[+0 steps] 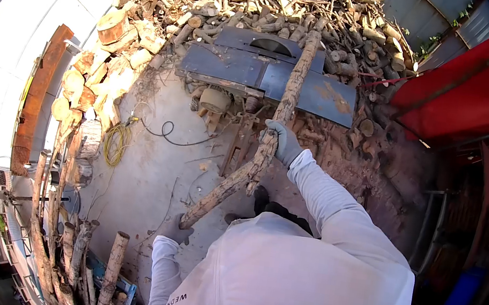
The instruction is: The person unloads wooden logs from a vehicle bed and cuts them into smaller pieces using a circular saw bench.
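A long, bark-covered log (227,188) runs slantwise from my body out over the saw table, with a bend near its middle. My right hand (283,142), in a grey glove, is closed around it near the bend. At the log's near end, my left hand (174,230), gloved too, grips the wood. The metal saw table (222,66) lies in front of me, and a circular saw blade (272,46) stands up through its far part. The log's far end passes to the right of the blade. Whether it rests on the table I cannot tell.
A big heap of cut firewood (337,10) rises behind the table. Split logs (82,97) are stacked along the left wall. Upright poles (111,271) stand at lower left. A motor (214,100) sits under the table; a yellow cord (116,145) lies on the floor. A red sheet (463,89) hangs right.
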